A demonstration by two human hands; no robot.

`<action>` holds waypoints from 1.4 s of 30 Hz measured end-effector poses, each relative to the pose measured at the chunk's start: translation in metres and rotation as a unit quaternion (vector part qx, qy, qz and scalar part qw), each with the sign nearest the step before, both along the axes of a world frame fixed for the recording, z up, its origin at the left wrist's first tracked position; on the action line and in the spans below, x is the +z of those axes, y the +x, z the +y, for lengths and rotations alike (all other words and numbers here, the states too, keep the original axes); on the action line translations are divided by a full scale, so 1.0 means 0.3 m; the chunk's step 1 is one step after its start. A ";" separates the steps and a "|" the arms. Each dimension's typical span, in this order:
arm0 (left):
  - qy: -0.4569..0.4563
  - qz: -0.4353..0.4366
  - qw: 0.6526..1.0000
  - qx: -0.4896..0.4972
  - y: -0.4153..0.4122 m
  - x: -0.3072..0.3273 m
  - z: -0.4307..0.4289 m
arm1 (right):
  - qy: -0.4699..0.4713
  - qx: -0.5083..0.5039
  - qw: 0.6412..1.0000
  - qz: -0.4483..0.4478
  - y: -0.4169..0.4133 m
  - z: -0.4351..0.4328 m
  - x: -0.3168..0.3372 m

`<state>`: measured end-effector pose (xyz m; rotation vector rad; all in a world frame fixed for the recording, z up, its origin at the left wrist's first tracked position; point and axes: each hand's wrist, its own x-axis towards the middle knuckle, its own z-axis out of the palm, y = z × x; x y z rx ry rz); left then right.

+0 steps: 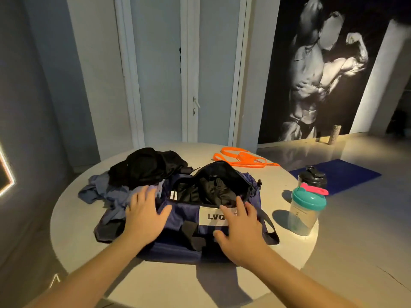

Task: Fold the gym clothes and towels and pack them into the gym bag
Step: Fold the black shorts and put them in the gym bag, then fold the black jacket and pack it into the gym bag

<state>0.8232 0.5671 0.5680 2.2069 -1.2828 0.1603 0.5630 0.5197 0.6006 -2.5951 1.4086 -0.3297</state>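
A navy gym bag (178,247) with a white label lies on the round white table (73,218), its top zip open with dark items inside. My left hand (145,215) is spread flat over the bag's left end, next to a crumpled grey-blue garment (104,194). My right hand (239,230) is spread flat on the bag's front, partly covering the label. A heap of black clothes (144,165) lies behind the grey garment at the table's back left. Neither hand holds anything.
An orange strap (240,158) lies coiled at the back of the table. A clear shaker bottle with a teal lid (305,210) stands at the table's right edge. A dark shaker (312,176), a blue mat (347,174) and a foam roller (333,134) are on the floor beyond.
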 end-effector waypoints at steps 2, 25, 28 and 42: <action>0.061 0.062 0.995 0.040 -0.012 -0.072 0.069 | 0.039 0.022 0.999 -0.002 0.015 0.069 -0.057; 0.018 0.254 0.960 -0.117 -0.289 -0.148 -0.359 | 0.065 -0.066 0.993 -0.069 0.153 -0.650 -0.219; 0.030 0.307 0.940 -0.145 -0.293 -0.162 -0.435 | 0.081 -0.085 0.991 -0.068 0.150 -0.738 -0.212; -0.087 0.027 0.993 0.072 0.287 -0.012 -0.398 | -0.056 0.129 0.984 -0.112 0.670 -0.633 -0.004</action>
